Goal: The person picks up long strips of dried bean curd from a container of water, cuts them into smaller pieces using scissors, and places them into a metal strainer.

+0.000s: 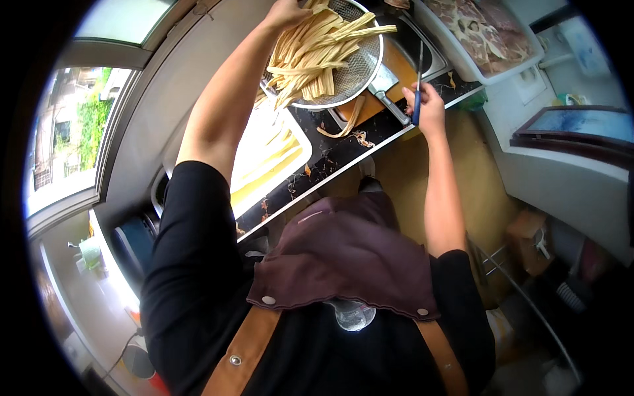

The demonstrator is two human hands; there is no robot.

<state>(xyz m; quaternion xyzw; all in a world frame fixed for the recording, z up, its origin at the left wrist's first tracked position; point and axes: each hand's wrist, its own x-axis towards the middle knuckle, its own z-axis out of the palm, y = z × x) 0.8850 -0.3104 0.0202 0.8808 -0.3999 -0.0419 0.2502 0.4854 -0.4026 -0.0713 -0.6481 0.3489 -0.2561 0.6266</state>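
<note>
My left hand (288, 14) is at the top edge of the view, against a heap of pale yellow tofu-skin strips (317, 54); its fingers are partly cut off. The strips lie in a round wire-mesh strainer (365, 62), and a few stick out past its rim. My right hand (427, 106) holds a slim blue-handled blade, probably a knife (417, 101), pointing away from me. Just left of that hand, a metal cleaver (385, 83) rests on an orange-brown cutting board (396, 57). One loose curled strip (349, 121) lies across the board's near corner and the counter.
Below the strainer, a white tray (306, 141) contains more pale strips and is partly overexposed. A plastic tub of raw meat (488, 34) stands at the far right of the black patterned counter (327, 153). A dark metal pan (421, 37) lies beyond the board. Left is a window (74, 133).
</note>
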